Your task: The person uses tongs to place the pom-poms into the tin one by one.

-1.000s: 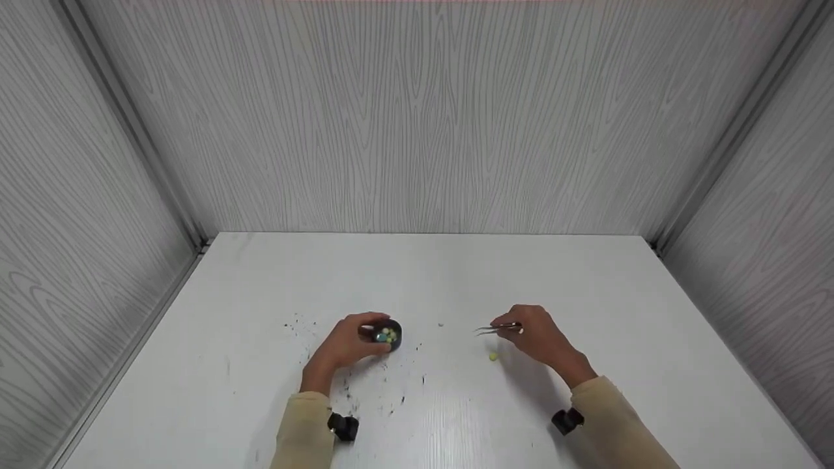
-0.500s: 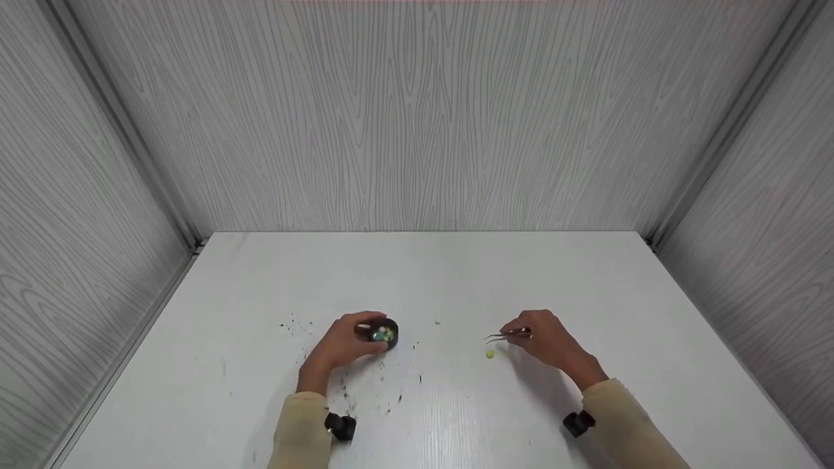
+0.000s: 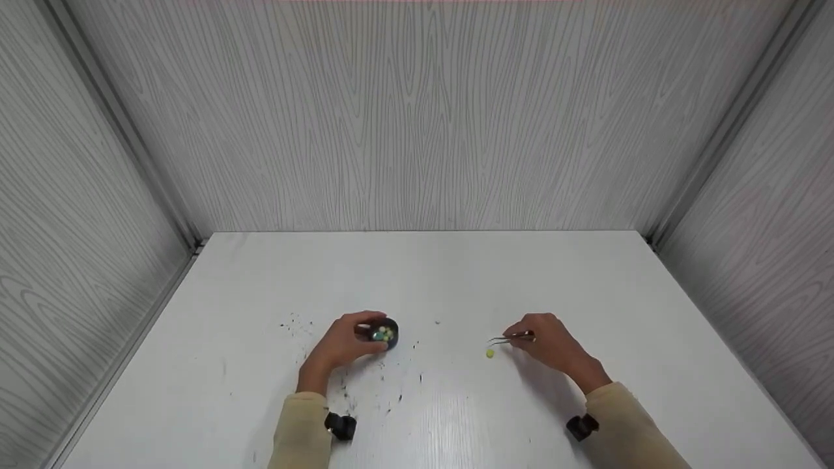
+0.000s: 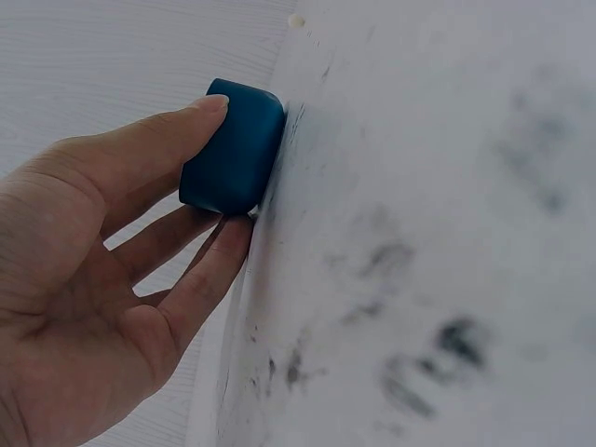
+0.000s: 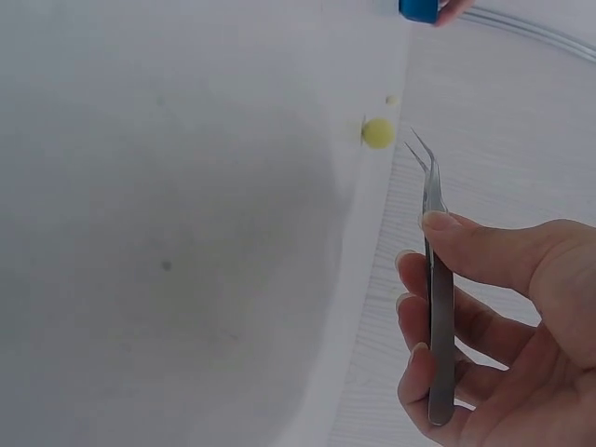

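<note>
On the table, my left hand [image 3: 344,340] grips a small dark blue cup [image 4: 235,149] between thumb and fingers. Several yellow, pale and teal beads [image 3: 383,334] lie inside the cup, seen from above in the head view. My right hand [image 3: 550,342] pinches curved metal tweezers [image 5: 440,298] between thumb and fingers, the tips pointing left and slightly apart with nothing between them. Close below those tips in the head view sits one yellow bead [image 3: 490,354] on the table. The same yellow ball shows just off the tweezer tips in the right wrist view.
A tiny pale bit [image 3: 437,322] lies on the white table [image 3: 443,273] between the hands. Dark smudges and specks [image 3: 345,394] mark the surface around the left hand. Grey wood-patterned panels [image 3: 417,117] stand at the back and both sides.
My right hand has moved slightly right and nearer to me, bringing the tweezer tips close to the yellow bead. The left hand still holds the cup in nearly the same place.
</note>
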Tool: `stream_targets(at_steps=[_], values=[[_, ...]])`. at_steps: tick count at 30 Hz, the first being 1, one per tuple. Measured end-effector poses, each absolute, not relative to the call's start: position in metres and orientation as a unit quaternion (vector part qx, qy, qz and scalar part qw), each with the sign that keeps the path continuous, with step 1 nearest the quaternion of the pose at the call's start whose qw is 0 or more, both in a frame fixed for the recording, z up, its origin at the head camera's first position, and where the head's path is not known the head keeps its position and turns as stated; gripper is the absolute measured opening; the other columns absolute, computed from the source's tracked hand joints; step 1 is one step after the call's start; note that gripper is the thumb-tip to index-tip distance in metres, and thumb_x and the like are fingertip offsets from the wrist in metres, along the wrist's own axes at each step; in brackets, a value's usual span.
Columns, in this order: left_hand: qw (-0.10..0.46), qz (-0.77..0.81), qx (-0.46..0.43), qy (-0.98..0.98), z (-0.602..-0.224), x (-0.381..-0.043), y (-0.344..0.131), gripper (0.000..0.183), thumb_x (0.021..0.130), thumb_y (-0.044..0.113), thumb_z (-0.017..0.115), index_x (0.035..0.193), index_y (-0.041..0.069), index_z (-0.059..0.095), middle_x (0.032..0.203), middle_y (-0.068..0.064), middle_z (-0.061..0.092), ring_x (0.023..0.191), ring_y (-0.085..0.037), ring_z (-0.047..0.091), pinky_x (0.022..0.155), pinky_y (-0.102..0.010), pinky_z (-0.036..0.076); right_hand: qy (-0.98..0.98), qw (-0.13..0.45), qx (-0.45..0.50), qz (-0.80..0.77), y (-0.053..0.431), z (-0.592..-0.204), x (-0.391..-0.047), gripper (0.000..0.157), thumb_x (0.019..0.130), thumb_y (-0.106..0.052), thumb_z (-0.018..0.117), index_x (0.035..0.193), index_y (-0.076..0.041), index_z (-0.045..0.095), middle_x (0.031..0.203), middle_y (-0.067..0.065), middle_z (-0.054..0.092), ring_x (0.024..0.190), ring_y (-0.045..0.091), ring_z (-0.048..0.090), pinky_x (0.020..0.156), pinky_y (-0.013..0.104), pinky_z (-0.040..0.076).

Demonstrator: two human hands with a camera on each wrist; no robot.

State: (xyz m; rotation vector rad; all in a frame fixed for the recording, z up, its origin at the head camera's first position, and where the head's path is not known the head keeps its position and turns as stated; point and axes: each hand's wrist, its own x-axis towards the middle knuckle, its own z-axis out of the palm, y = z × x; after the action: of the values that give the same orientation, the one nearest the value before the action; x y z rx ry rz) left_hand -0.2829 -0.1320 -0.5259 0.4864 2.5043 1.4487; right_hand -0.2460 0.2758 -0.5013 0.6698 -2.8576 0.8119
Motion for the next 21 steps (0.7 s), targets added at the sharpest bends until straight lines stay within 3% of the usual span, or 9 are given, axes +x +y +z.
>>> stream_targets(at_steps=[21], values=[[0.106, 0.492, 0.167, 0.848, -0.5261, -0.2823, -0.1318, 0.057, 0.089, 0.015, 0.082, 0.141, 0.007, 0.062, 0.14, -0.022, 0.063, 0.123, -0.04, 0.066, 0.105, -0.054, 0.053, -0.939, 0.043, 0.202, 0.276, 0.2808, -0.5072, -0.2418, 0.017, 0.086, -0.001, 0.079, 0.101, -0.01, 0.083, 0.09, 0.003, 0.077, 0.085, 0.017, 0.071, 0.073, 0.024, 0.055]])
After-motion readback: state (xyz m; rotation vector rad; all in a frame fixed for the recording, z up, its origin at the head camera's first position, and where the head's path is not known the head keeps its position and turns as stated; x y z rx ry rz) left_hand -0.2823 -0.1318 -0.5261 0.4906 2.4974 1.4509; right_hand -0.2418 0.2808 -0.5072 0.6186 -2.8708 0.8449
